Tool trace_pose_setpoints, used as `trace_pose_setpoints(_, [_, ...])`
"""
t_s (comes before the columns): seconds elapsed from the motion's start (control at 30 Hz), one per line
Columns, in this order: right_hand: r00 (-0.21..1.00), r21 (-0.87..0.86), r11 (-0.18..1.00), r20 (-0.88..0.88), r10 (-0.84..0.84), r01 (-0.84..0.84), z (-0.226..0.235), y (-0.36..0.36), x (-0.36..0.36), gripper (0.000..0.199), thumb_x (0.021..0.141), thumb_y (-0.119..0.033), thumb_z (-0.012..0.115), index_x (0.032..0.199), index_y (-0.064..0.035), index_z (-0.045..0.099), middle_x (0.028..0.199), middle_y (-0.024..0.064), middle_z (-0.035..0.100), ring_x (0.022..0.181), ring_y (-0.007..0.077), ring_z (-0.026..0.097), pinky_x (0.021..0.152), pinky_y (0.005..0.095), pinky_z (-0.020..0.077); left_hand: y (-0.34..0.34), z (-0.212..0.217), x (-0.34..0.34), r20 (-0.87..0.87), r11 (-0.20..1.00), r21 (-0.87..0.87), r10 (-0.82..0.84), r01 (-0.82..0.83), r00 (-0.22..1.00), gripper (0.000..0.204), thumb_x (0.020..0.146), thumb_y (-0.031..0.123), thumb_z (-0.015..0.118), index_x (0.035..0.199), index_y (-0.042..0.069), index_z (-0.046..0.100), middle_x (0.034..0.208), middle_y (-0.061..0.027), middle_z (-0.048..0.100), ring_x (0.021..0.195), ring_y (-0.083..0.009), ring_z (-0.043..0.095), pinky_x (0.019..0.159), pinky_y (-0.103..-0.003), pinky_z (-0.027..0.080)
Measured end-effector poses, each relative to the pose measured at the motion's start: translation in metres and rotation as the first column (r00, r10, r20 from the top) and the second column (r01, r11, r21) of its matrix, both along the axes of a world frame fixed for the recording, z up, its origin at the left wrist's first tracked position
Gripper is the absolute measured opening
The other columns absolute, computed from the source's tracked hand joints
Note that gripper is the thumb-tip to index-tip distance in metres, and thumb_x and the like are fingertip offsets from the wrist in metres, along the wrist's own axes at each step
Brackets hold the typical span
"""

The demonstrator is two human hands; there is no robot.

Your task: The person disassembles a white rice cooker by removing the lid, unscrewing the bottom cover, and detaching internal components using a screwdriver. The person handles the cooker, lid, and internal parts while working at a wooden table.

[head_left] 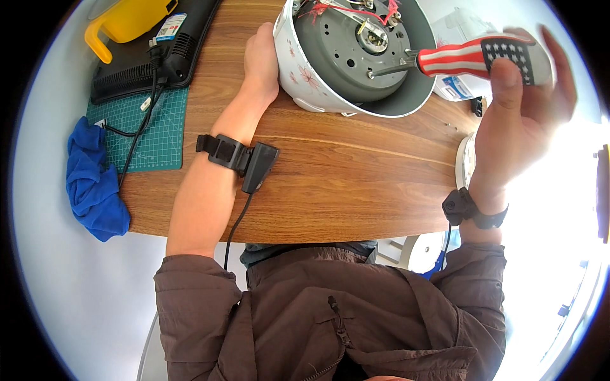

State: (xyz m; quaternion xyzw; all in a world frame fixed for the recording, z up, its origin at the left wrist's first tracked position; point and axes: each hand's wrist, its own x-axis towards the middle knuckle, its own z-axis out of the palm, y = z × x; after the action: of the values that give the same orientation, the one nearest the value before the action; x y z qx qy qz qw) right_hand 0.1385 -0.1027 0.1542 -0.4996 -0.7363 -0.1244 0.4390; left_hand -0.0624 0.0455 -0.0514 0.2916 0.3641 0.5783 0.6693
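Observation:
A white, flower-patterned rice cooker body (305,79) rests bottom-up on the wooden table, its grey metal inside (337,47) exposed with red wires (389,14) at the far side. Against its left wall my left hand (259,63) is closed, fingers partly hidden along the side. My right hand (518,95) grips a screwdriver (454,59) with a red-and-white striped, star-patterned handle, thumb on the handle and some fingers raised. The screwdriver's shaft slants left into the cooker, its tip at a small screw (371,75) near the edge of the grey metal.
On the left lie a green cutting mat (152,136), a blue cloth (95,184), a black device (181,54) with a plug and cord, and a yellow container (130,22). A clear container (454,86) stands right of the cooker. Small screws (451,126) and a round white part (467,159) sit near my right wrist.

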Motion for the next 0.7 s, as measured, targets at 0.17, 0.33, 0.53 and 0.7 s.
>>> trace_pose_setpoints(0.17, [0.952, -0.056, 0.965, -0.19, 0.241, -0.256, 0.007, -0.003, -0.024, 0.076, 0.099, -0.032, 0.065, 0.154, 0.0033, 0.026, 0.139, 0.029, 0.055, 0.125, 0.0356, 0.063, 0.104, 0.0449, 0.0543, -0.001, 0.001, -0.005, -0.02, 1.0, 0.008, 0.023, -0.023, 1.0, 0.036, 0.099, 0.031, 0.042, 0.088, 0.003, 0.062, 0.09, -0.0058, 0.065, 0.086, -0.018, 0.059, 0.079, -0.039, 0.048])
trace_pose_setpoints(0.33, [0.998, 0.022, 0.998, -0.003, -0.063, 0.063, -0.006, -0.001, -0.014, 0.058, 0.108, -0.028, 0.048, 0.152, 0.0039, 0.028, 0.135, 0.0367, 0.057, 0.123, 0.0471, 0.062, 0.109, 0.0499, 0.0515, -0.001, 0.001, -0.004, -0.022, 1.0, 0.013, 0.02, -0.02, 1.0, 0.035, 0.099, 0.03, 0.042, 0.087, 0.004, 0.062, 0.089, -0.0058, 0.065, 0.084, -0.0179, 0.058, 0.079, -0.039, 0.048])
trace_pose_setpoints(0.53, [0.827, 0.046, 0.899, -0.375, 0.419, -0.435, -0.007, 0.01, -0.005, 0.06, 0.105, -0.023, 0.054, 0.152, 0.0033, 0.027, 0.135, 0.0367, 0.057, 0.125, 0.0467, 0.061, 0.107, 0.0525, 0.0526, -0.002, 0.001, -0.005, -0.026, 1.0, 0.007, 0.024, -0.023, 0.999, 0.034, 0.099, 0.03, 0.042, 0.089, 0.003, 0.062, 0.09, -0.006, 0.065, 0.084, -0.0179, 0.058, 0.078, -0.039, 0.047])
trace_pose_setpoints(0.7, [0.997, 0.001, 0.998, -0.036, 0.07, -0.07, -0.006, 0.0, -0.005, 0.06, 0.105, -0.024, 0.055, 0.152, 0.0021, 0.028, 0.136, 0.0368, 0.056, 0.126, 0.0465, 0.06, 0.11, 0.0542, 0.0498, 0.001, -0.001, -0.004, -0.012, 1.0, 0.002, 0.023, -0.023, 1.0, 0.034, 0.099, 0.03, 0.043, 0.09, 0.003, 0.062, 0.09, -0.0053, 0.065, 0.084, -0.0177, 0.058, 0.078, -0.038, 0.047])
